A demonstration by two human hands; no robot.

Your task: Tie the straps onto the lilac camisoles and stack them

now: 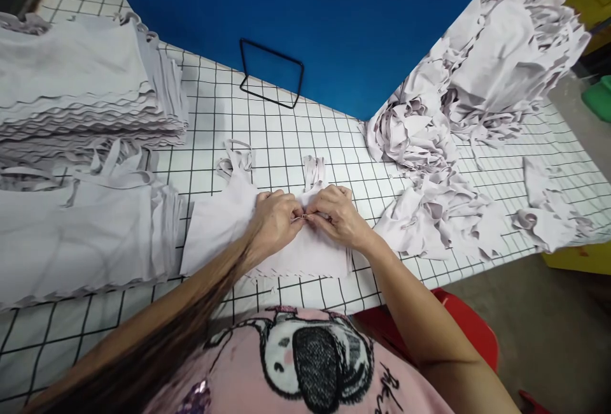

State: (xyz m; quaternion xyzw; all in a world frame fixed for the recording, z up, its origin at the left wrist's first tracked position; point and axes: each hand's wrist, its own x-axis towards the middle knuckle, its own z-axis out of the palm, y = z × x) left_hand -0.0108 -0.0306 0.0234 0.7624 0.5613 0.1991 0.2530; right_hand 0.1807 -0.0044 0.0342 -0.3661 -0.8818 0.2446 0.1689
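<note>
A pale, light-grey strapped top (219, 213) lies flat on the grid-patterned table in front of me, its straps pointing away. Over its neckline, my left hand (279, 218) and my right hand (334, 213) meet with fingertips pinched close together. Both appear to grip the edge of the cloth. Something small and thin shows between the fingertips, too small to make out. More layers of the same cloth seem to lie under the top at its right edge.
Stacks of similar tops (90, 223) and folded pieces (71, 70) stand at left. Crumpled cloth heaps (506, 57) lie at right. A blue panel (305, 6) rises behind the table (214, 102), with a black wire frame (272, 103) before it. A red stool (470, 325) stands below.
</note>
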